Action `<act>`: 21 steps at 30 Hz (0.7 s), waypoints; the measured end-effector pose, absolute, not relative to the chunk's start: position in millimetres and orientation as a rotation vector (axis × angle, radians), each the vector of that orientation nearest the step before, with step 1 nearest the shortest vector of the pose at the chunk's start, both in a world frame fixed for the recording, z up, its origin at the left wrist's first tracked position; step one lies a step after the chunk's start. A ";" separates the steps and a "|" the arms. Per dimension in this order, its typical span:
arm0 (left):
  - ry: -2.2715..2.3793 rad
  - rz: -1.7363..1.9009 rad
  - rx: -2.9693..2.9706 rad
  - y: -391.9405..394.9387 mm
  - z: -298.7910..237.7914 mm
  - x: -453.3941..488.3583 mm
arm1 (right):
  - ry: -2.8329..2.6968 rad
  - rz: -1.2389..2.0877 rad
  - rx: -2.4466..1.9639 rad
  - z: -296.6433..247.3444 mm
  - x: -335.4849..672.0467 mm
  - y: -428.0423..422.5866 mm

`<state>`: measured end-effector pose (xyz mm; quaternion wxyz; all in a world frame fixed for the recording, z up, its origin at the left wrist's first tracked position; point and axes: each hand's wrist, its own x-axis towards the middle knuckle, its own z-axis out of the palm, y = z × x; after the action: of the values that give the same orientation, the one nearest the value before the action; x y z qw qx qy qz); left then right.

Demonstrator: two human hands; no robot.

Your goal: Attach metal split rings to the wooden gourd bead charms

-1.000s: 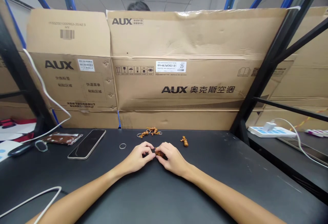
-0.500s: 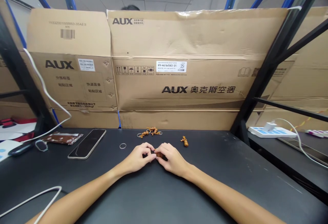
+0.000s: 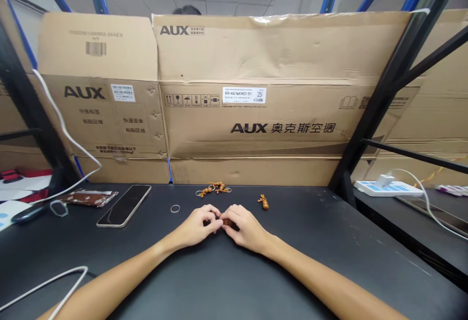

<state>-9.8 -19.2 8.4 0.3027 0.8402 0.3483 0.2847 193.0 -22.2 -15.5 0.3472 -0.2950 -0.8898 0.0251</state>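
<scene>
Both of my hands rest on the black table (image 3: 329, 242), fingertips meeting at the middle. My right hand (image 3: 245, 226) pinches a small brown wooden gourd charm (image 3: 227, 222). My left hand (image 3: 198, 225) is curled in a pinch against the same charm; what its fingers grip is too small to make out. A loose metal ring (image 3: 175, 208) lies just left of my left hand. Behind my hands sits a cluster of finished gourd keychains (image 3: 215, 188), and a single gourd charm (image 3: 263, 202) lies to the right of it.
A phone (image 3: 124, 205) lies face up at the left, beside a brown packet (image 3: 89, 197). White cables (image 3: 44, 286) run along the left side. AUX cardboard boxes (image 3: 256, 115) wall off the back. A power strip (image 3: 387, 188) sits on the neighbouring table, right. A person's head shows above the boxes.
My fingertips have shifted slightly around the gourd charm. Hands and arms stay in the same place.
</scene>
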 end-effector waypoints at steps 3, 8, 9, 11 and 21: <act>0.908 0.763 2.240 -18.1 7.3 -10.0 | -2.306 0.061 -0.747 -15.1 192.7 -23.0; 0.896 0.786 2.237 -18.0 8.2 -10.4 | -2.266 0.015 -0.867 -16.6 192.1 -21.9; 0.898 0.787 2.230 -18.2 8.6 -10.5 | -2.252 0.006 -0.907 -16.8 192.0 -21.5; 0.903 0.787 2.223 -18.9 9.3 -10.5 | -2.234 -0.005 -0.962 -16.8 192.0 -20.8; 0.926 0.768 2.274 -19.9 8.0 -9.3 | -2.305 0.029 -0.769 -14.7 192.7 -23.6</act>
<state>-9.3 -19.9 8.0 0.2808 0.8484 0.3454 0.2864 192.7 -23.6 -14.7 0.3485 -0.2966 -0.8891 0.0112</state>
